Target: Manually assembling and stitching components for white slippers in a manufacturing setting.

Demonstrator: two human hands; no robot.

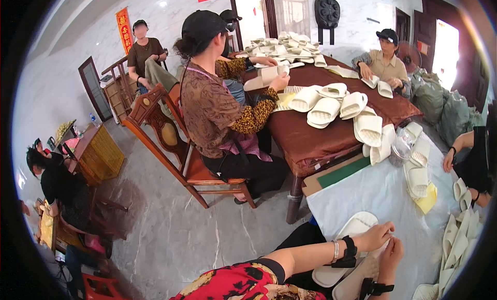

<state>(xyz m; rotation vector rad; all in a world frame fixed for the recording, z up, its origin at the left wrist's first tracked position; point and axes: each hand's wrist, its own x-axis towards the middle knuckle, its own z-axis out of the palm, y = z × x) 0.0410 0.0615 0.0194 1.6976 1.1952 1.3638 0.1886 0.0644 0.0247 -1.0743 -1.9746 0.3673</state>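
Observation:
My left hand and my right hand meet above the near table, fingertips pinched close together. Whatever is between the fingers is too small to make out. Below and beside my left hand lies a cream slipper, sole down on the white sheet, partly covered by my wrist. A second cream slipper rests under my hands near the table edge, its far part hidden by them. Both my wrists carry black straps.
White sheeting covers the near table; more slippers and a yellow card lie on it. A slipper pile stands at right, near another person's arm. Beyond is a brown-covered table with slippers and seated people around.

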